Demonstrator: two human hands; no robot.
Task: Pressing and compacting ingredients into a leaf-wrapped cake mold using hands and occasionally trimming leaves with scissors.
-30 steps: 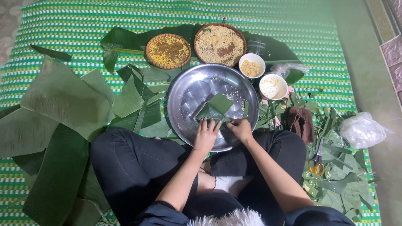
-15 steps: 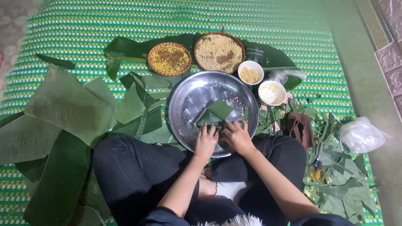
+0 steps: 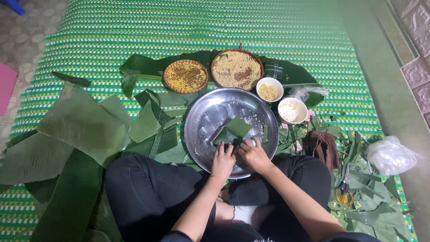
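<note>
Nearest: black trousers, legs crossed on the green woven mat. Left hand and right hand close together over the near side of the round metal tray, fingers curled and pressed onto the folded leaf parcel lying inside the tray; exact pinch on the leaf edge not discernible. For a clean fold: keep both thumbs on the leaf, press edges flat against the tray floor, hold corners square, avoid tearing along the leaf grain. Left of tray: large loose leaves. Right: leaf scraps, scissors, brown cloth, plastic bag. Beyond: two white bowls, then two round baskets of grain.
</note>
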